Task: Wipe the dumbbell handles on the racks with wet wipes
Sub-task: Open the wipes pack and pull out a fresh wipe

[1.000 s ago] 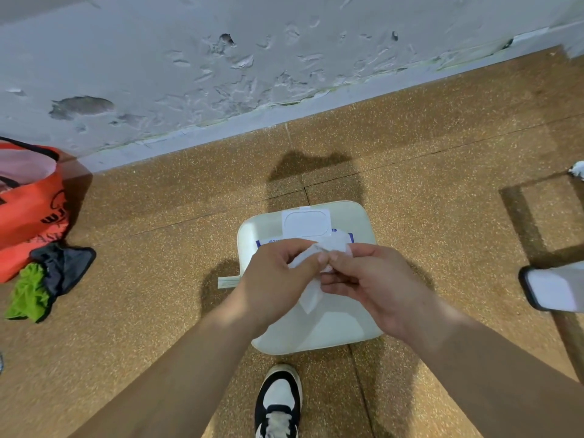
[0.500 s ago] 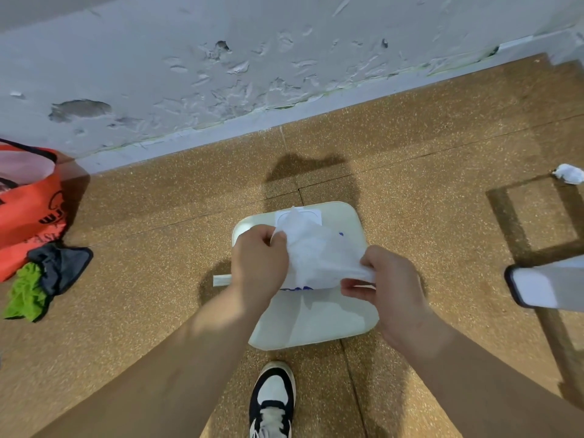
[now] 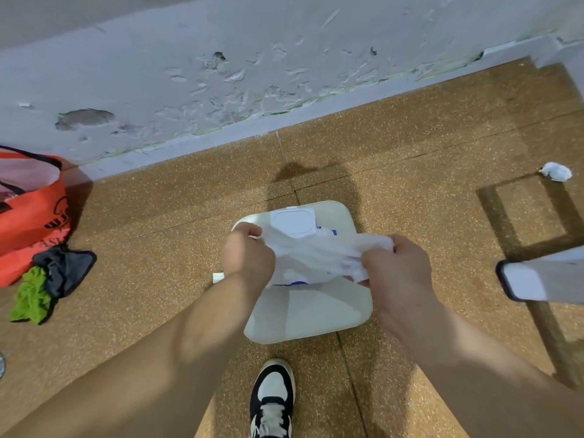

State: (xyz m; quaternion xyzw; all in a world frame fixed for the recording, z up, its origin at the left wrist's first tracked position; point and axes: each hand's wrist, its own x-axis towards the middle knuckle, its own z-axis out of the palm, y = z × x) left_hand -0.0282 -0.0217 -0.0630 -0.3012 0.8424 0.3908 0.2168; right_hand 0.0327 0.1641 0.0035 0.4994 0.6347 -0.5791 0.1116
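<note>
Left hand (image 3: 248, 252) and right hand (image 3: 396, 273) each clenched the wet wipe (image 3: 316, 256), stretched nine-to-three o'clock.

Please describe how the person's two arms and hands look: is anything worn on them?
Both forearms are bare, with no sleeves in view. The left hand and the right hand wear no gloves. No watch, bracelet or ring shows on either wrist or on the fingers that are visible. Some blur softens the near forearms.
</note>
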